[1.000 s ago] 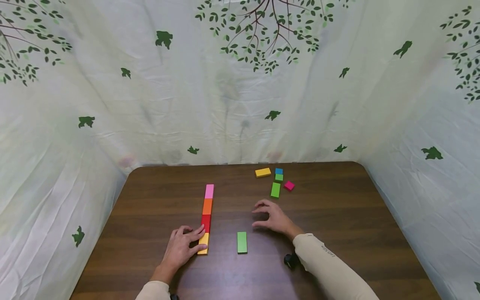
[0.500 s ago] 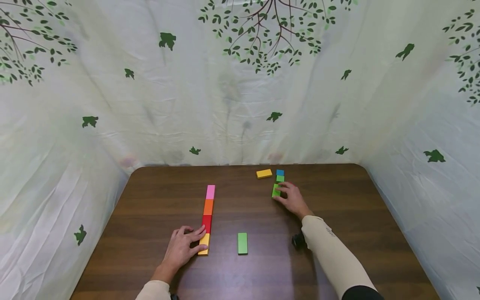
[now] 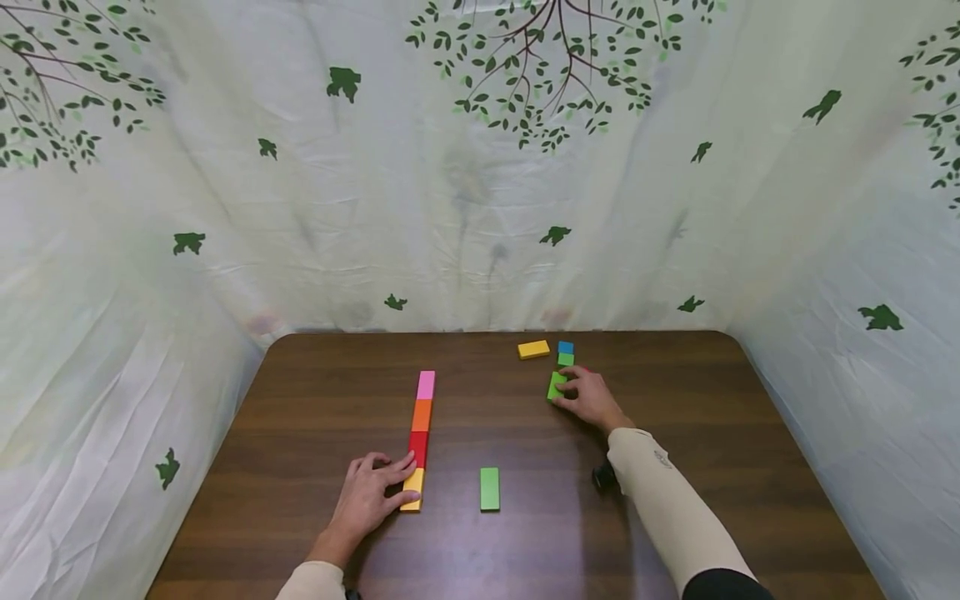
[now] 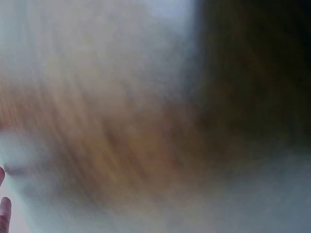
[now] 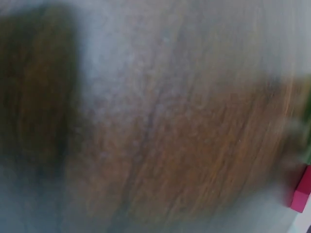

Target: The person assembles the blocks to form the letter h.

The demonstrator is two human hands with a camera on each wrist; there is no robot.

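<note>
In the head view, a row of flat blocks runs away from the person: yellow (image 3: pixel 413 481), red (image 3: pixel 418 446), orange (image 3: pixel 422 415) and pink (image 3: pixel 426 384). The left hand (image 3: pixel 366 500) rests beside its near end, thumb on the yellow block and a fingertip on the red one. Farther back, the right hand (image 3: pixel 588 398) pinches a green block (image 3: pixel 555 385) between thumb and fingers, close over the table. Behind that hand a magenta block (image 5: pixel 302 191) is mostly hidden; the right wrist view catches it at its edge. Between the hands lies another green block (image 3: pixel 490 489).
Near the table's (image 3: pixel 315 400) far edge lie a yellow block (image 3: pixel 534 350), a blue block (image 3: pixel 566 347) and a small green block (image 3: pixel 566 360). A pale cloth (image 3: pixel 480 208) printed with leaves surrounds the table. Both wrist views are mostly blurred.
The right hand has reached away and to the right, from over the table's middle to the green block, which it now pinches and has turned slightly. The left hand stays at the row.
</note>
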